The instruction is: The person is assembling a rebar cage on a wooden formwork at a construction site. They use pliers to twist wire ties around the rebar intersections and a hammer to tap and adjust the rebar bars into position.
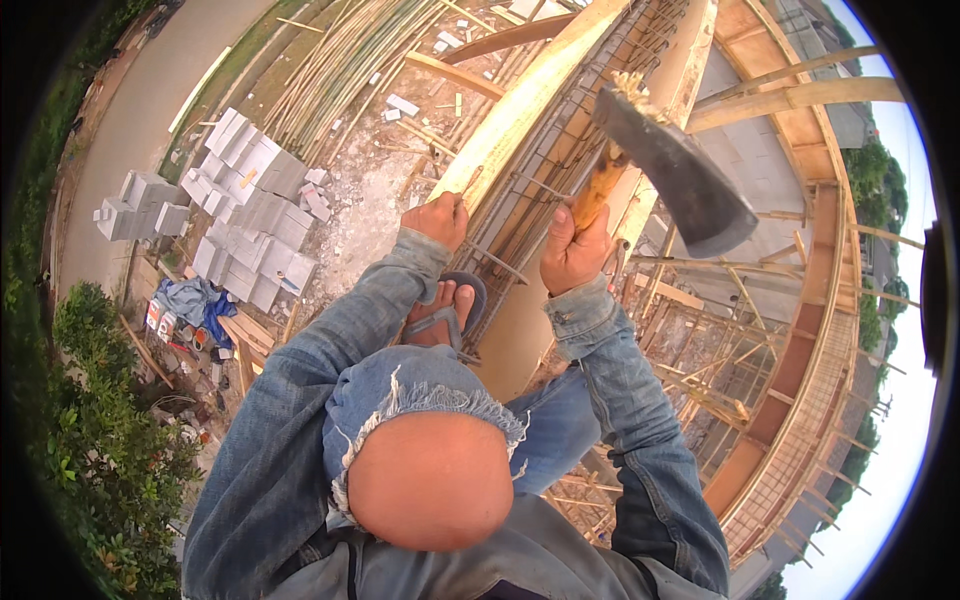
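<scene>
My right hand [578,250] is wrapped round the wooden handle of a hatchet [690,180], held up over the formwork. Its dark, worn steel head slants toward the right, and splintered wood sticks out at the top of the handle. My left hand [437,220] is closed on the near end of a pale timber plank [530,85]. Its fingers pinch what looks like a thin, rusty nail [472,180] against the wood. Between the plank and a second board on the right runs a trough of steel rebar [535,188].
My sandalled foot [445,312] stands beside the rebar, high above the ground. Wooden props and scaffolding [720,290] are below right, with curved formwork [800,350] beyond. Grey blocks [245,210], bamboo poles [340,70] and bushes [110,430] lie to the left.
</scene>
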### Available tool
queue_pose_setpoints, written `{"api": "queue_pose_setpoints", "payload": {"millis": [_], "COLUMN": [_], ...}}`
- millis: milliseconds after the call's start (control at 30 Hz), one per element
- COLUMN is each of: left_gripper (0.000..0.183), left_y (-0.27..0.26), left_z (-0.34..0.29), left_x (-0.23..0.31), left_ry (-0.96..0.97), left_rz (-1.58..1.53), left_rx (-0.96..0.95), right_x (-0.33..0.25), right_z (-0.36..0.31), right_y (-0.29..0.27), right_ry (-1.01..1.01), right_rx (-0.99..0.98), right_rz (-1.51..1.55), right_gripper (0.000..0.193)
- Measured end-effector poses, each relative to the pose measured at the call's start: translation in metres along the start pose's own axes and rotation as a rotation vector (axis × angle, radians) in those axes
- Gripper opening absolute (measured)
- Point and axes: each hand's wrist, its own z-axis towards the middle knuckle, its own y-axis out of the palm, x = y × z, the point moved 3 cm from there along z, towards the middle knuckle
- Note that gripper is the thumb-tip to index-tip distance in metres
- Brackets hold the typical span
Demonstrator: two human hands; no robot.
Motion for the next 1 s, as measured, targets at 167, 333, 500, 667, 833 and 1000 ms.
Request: {"api": "queue_pose_setpoints", "payload": {"millis": [167,333,500,667,833,1000], "left_gripper": [0.018,0.019,0.018,0.016,0.016,0.017], "left_y": [-0.003,-0.002,-0.001,-0.001,-0.001,0.0], "left_z": [0.011,0.002,0.002,0.0,-0.001,0.0], "left_x": [0.003,0.004,0.001,0.003,0.001,0.002], "left_ry": [0.003,-0.035,-0.012,-0.01,0.02,-0.04], "left_rz": [0.009,0.008,0.0,0.007,-0.016,-0.002], "left_rx": [0.019,-0.048,-0.013,-0.011,0.042,-0.026], "right_x": [0.061,0.061,-0.006,-0.006,0.007,-0.011], "right_z": [-0.015,-0.01,0.024,0.007,0.003,0.003], "right_y": [0.024,0.024,-0.013,0.003,0.01,-0.006], "right_ry": [0.168,0.296,0.036,0.096,0.058,0.012], "right_rx": [-0.429,-0.542,-0.142,-0.071,-0.476,-0.131], "right_rz": [-0.607,-0.705,-0.304,-0.227,-0.639,-0.246], "right_gripper": [0.027,0.027,0.023,0.022,0.028,0.027]}}
